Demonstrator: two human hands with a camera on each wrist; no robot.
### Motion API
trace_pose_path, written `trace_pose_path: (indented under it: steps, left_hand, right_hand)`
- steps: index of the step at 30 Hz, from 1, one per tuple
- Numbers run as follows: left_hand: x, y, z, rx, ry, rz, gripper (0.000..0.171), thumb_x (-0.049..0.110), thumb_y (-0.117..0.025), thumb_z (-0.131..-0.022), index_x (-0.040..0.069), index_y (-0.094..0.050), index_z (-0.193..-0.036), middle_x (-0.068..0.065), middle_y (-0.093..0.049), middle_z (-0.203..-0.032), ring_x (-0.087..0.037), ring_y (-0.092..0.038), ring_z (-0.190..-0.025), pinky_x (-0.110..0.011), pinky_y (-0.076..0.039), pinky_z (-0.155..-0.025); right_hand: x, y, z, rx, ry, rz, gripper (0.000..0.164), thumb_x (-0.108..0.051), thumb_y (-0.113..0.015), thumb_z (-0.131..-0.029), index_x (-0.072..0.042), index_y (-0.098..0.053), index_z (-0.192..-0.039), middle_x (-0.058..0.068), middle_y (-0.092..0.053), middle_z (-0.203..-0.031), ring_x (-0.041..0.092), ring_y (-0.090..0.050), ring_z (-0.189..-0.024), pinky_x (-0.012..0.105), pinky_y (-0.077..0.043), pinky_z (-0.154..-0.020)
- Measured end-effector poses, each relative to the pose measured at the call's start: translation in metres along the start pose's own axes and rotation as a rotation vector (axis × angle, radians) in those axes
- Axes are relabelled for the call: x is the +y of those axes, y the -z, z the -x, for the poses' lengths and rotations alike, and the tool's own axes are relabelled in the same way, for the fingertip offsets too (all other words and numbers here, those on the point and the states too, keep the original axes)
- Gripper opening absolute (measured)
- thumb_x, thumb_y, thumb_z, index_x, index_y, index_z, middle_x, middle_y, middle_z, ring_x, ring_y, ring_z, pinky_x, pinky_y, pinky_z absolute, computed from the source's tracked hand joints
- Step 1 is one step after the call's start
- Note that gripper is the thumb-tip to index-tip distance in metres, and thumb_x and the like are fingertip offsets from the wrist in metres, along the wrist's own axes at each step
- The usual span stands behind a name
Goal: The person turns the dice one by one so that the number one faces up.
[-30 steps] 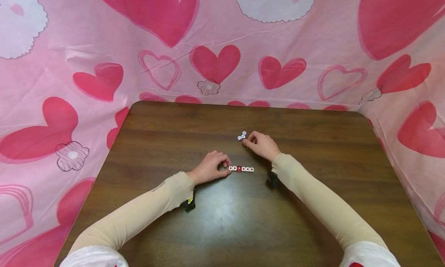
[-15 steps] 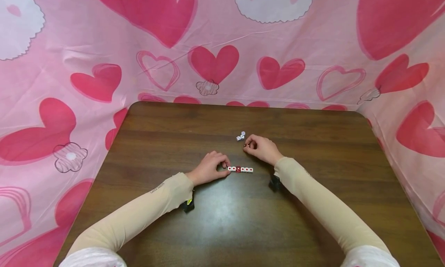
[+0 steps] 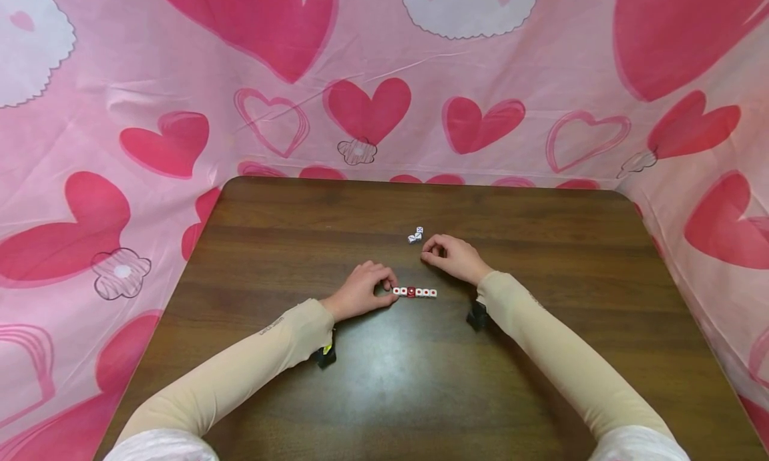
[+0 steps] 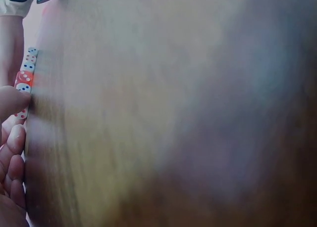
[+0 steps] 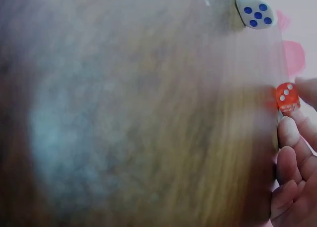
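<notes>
A straight row of small dice lies on the table, white dice [image 3: 426,293] with a red die [image 3: 411,291] among them. My left hand [image 3: 363,287] rests at the row's left end, thumb and a finger pinching the end die; in the left wrist view the thumb [image 4: 12,101] partly covers the white dice there. Farther back, my right hand [image 3: 454,255] pinches another red die [image 5: 288,97] showing three white pips, hidden by the fingers in the head view. Just left of and beyond that hand sits a small cluster of white dice [image 3: 415,236] with blue pips.
The brown wooden table [image 3: 288,234] has rounded far corners. Pink cloth [image 3: 432,67] printed with hearts hangs round its back and sides. A black wrist mount [image 3: 325,356] is under the left forearm, with another mount [image 3: 476,316] at the right wrist.
My right hand has drawn back a little to the right and nearer, away from the white cluster, with the red die. My left hand and the row stay in place.
</notes>
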State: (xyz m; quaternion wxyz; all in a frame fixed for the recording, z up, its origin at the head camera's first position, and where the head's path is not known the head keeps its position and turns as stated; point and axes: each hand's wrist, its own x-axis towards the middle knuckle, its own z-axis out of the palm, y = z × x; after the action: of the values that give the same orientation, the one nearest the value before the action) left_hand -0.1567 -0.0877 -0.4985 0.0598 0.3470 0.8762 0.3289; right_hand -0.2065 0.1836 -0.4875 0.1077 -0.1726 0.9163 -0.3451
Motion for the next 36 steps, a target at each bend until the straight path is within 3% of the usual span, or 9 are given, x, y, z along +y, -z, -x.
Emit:
trace_pose_path:
  steps: [8,15,25,36]
  left_hand:
    - [-0.0019,-0.0021,0.0004,0.011,0.000,-0.002,0.014,0.023,-0.080,-0.091,0.019,-0.068,-0.096,0.009,-0.061,-0.088,-0.013,-0.050,-0.088,-0.036,-0.038,-0.085]
    - [-0.0010,-0.0014,0.0004,-0.002,0.006,0.003,0.014,0.023,-0.080,-0.092,0.018,-0.068,-0.097,0.008,-0.061,-0.088,-0.014,-0.049,-0.088,-0.036,-0.038,-0.085]
    - [-0.0020,-0.0008,-0.0006,-0.022,0.021,0.006,0.013,0.023,-0.079,-0.093,0.018,-0.068,-0.098,0.008,-0.061,-0.089,-0.014,-0.049,-0.089,-0.036,-0.037,-0.086]
    - [-0.0022,-0.0016,-0.0004,-0.017,0.019,0.005,0.014,0.024,-0.079,-0.092,0.018,-0.068,-0.098,0.008,-0.061,-0.089,-0.014,-0.049,-0.089,-0.037,-0.037,-0.086]
  right_hand:
    - [0.0018,0.0006,0.0024,-0.004,0.049,0.007,0.020,-0.028,-0.079,-0.093,-0.016,-0.070,-0.107,-0.001,-0.059,-0.090,0.016,-0.054,-0.079,0.035,-0.044,-0.074]
    - [0.0006,0.0005,0.0032,-0.002,0.029,-0.013,0.016,-0.030,-0.071,-0.100,-0.016,-0.071,-0.108,0.000,-0.063,-0.092,0.017,-0.055,-0.081,0.036,-0.045,-0.076]
    - [0.0013,-0.0013,0.0019,0.001,0.030,0.003,0.021,-0.027,-0.079,-0.093,-0.016,-0.071,-0.108,-0.001,-0.059,-0.089,0.017,-0.054,-0.079,0.035,-0.044,-0.074]
    - [0.0081,0.0018,0.0030,-0.012,0.099,-0.009,0.021,-0.022,-0.063,-0.105,-0.016,-0.075,-0.122,0.003,-0.070,-0.109,0.021,-0.060,-0.094,0.041,-0.048,-0.086]
